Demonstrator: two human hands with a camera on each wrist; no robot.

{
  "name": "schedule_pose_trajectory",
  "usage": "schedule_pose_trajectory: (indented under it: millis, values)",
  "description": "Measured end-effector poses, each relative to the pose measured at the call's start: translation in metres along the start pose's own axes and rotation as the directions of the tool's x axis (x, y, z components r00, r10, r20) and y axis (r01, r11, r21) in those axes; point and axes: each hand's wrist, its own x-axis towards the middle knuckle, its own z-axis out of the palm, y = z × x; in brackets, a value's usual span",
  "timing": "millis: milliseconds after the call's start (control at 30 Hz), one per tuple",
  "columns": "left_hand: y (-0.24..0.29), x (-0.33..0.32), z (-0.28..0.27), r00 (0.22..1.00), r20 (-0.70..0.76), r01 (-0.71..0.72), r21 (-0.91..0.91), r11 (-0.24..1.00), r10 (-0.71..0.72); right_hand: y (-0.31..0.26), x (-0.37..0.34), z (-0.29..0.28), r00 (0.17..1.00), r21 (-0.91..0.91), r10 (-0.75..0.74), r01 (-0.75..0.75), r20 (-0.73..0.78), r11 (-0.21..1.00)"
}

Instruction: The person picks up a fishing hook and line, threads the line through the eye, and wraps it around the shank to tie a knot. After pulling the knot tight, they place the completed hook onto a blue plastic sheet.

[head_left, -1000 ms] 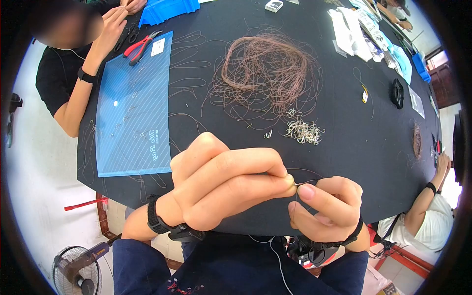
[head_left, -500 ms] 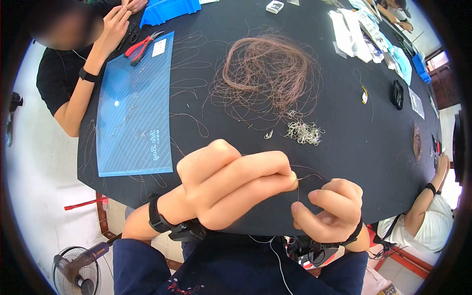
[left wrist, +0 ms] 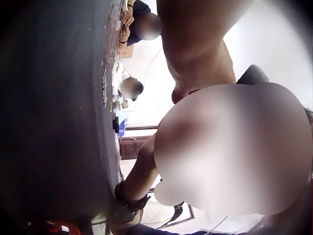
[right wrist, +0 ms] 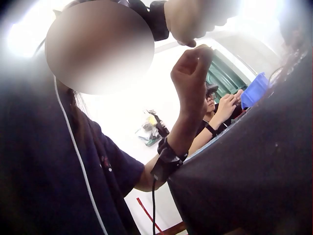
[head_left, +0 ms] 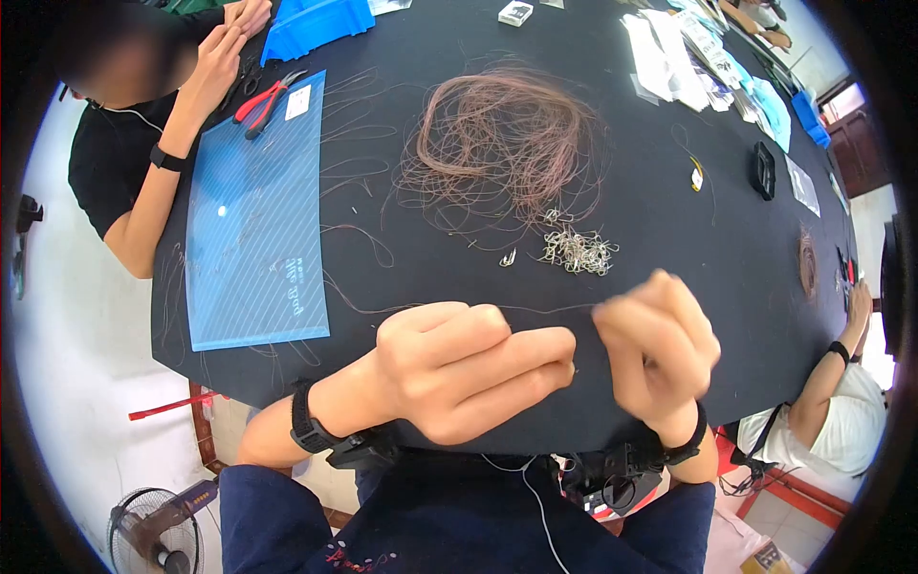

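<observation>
Head view: line [head_left: 545, 309] runs sideways from my right grip [head_left: 660, 344]

My right grip is narrow, its fingertips together at the line's right end, pinching it as I judge, though the hand blurs. My left grip [head_left: 478, 368] is narrow too, fingertips bunched; what they pinch is hidden, probably a hook.

I judge the step in hand to be drawing or winding the line at my left fingertips. The next move calls for a firm left pinch and a light, even right pull, without snagging.

The line's long axis goes left to right, nearly level, passing beyond my left knuckles; whether it touches the bench [head_left: 669, 239] I cannot tell. Farther left, a strand curves toward the bag [head_left: 253, 268], perhaps the same one. The heap of hooks [head_left: 579, 252] lies beyond.
</observation>
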Motion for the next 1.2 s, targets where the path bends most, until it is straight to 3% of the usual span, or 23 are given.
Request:
schedule_pose_trajectory:
  millis: [67,133,167,267,433,533,600,667,800,933,967,1000,1067,1200]
  values:
    - [0.0,0.0,-0.004,1.0,-0.016,0.011,-0.041,0.999,-0.012,0.001,0.002,0.005,0.977,0.039,0.196,-0.2,0.083,0.979]
    - [0.002,-0.004,-0.012,0.988,0.059,0.14,-0.002,0.99,-0.139,0.001,0.0,0.007,0.944,0.09,0.218,-0.246,0.246,0.965]
    - [0.001,-0.003,-0.014,0.984,0.04,0.174,0.002,0.985,-0.174,0.0,-0.001,0.009,0.93,0.113,0.182,-0.228,0.32,0.967]
    - [-0.012,-0.004,-0.006,0.992,-0.106,0.082,0.091,0.992,-0.072,-0.005,-0.006,0.01,0.881,0.222,-0.027,-0.089,0.472,0.971]
    - [-0.012,-0.002,-0.003,0.999,-0.039,0.033,0.117,0.993,-0.029,-0.015,-0.002,0.0,0.878,0.252,-0.122,0.002,0.462,0.968]
    - [-0.008,-0.001,0.0,1.0,0.028,-0.001,0.069,0.998,0.0,-0.012,0.003,-0.007,0.92,0.32,-0.092,-0.039,0.382,0.947]
    - [-0.006,-0.001,0.003,0.997,0.059,-0.047,0.059,0.997,0.043,-0.007,0.004,-0.011,0.945,0.349,0.054,-0.172,0.322,0.921]
    - [-0.002,-0.001,0.004,0.996,0.07,-0.053,-0.009,0.999,0.054,-0.001,0.004,-0.008,0.972,0.325,0.147,-0.202,0.185,0.924]
    - [0.003,-0.005,-0.006,0.994,0.068,0.091,-0.129,0.987,-0.082,0.004,0.004,0.001,0.912,0.223,0.286,-0.357,0.295,0.907]
    - [-0.011,-0.002,-0.006,0.973,-0.08,0.216,-0.035,0.976,-0.218,0.01,-0.007,0.015,0.887,0.305,0.033,-0.192,0.46,0.933]
    - [-0.015,-0.003,-0.003,0.974,-0.111,0.199,-0.014,0.98,-0.199,0.007,-0.012,0.018,0.88,0.369,0.009,-0.208,0.474,0.906]
    - [-0.017,-0.005,-0.001,0.979,-0.096,0.18,0.011,0.984,-0.178,0.001,-0.008,0.013,0.862,0.31,-0.044,-0.134,0.506,0.941]
    - [-0.019,-0.008,0.006,0.989,-0.063,0.139,0.06,0.988,-0.135,-0.008,-0.004,0.008,0.872,0.314,-0.087,-0.079,0.481,0.946]
    - [-0.014,-0.005,0.017,1.0,-0.001,0.022,0.085,0.996,-0.022,-0.001,0.003,-0.005,0.955,0.316,-0.064,-0.032,0.289,0.948]
